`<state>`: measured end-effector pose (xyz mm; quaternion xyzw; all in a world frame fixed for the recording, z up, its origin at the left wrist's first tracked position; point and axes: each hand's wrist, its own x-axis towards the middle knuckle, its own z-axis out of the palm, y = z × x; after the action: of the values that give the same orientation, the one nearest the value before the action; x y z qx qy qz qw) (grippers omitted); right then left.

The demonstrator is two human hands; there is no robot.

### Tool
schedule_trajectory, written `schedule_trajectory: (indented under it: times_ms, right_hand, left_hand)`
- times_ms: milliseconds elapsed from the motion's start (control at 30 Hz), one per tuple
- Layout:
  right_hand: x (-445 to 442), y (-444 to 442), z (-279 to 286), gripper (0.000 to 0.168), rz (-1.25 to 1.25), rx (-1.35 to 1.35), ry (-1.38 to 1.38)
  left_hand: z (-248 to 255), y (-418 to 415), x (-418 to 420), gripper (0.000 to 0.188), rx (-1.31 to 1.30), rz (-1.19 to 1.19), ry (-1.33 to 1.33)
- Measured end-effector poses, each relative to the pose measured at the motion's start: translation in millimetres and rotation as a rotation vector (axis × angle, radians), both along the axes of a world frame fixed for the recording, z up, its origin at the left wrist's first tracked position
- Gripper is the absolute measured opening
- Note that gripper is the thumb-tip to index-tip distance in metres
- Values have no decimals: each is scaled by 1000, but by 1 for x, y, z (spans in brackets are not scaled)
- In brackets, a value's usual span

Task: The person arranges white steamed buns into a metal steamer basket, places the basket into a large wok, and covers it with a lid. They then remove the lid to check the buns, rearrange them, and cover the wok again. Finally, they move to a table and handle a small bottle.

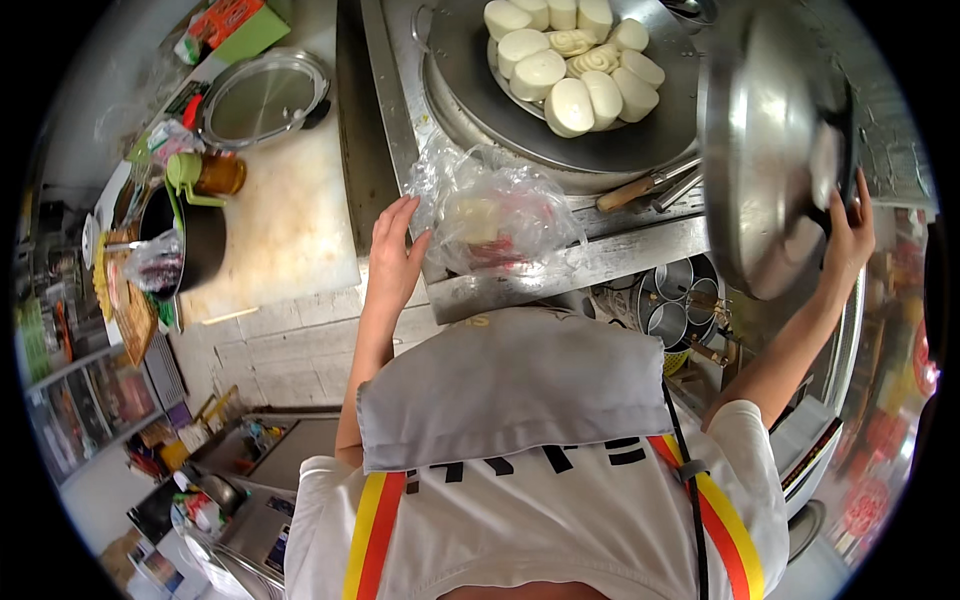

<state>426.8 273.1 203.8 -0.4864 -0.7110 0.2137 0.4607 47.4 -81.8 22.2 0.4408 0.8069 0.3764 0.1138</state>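
My right hand (851,221) grips the dark handle on the back of a large domed metal lid (757,165). The lid is tilted up on edge at the right of the wok (480,105). In the wok sits a plate piled with several white steamed buns (538,73), two of them twisted rolls (594,60). My left hand (395,232) has its fingers apart and holds nothing. It is beside a crumpled clear plastic bag (495,217) on the steel stove ledge; whether the fingertips touch the bag I cannot tell. Something yellowish and red shows through the plastic.
A wooden-handled utensil (626,193) lies at the wok's front. Below the ledge hang several metal strainer baskets (667,322). On the left, a cutting board (292,202) bears a glass lid (262,97), an oil jar (217,174) and a dark pot (202,247).
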Motion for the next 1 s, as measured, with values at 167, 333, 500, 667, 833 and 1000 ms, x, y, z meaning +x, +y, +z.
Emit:
schedule_trajectory:
  times_ms: [167,333,500,667,833,1000]
  right_hand:
    - [79,62,-45,53,-308,17,-470]
    - [100,133,-117,54,-211,246,-644]
    - [69,167,-149,57,-245,102,-739]
    - [52,182,-168,58,-129,81,-732]
    - [66,202,-178,60,-32,148,-756]
    - [30,155,-133,53,-182,27,-1078]
  left_hand:
    - [4,10,22,54,-103,-22,-51]
    - [-21,23,32,37,-273,80,19]
    - [-20,42,40,12,-99,185,-397]
    - [-4,49,47,14,153,302,-1000]
    - [20,51,55,14,349,326,-1268]
    - [34,50,58,27,378,285,-1266]
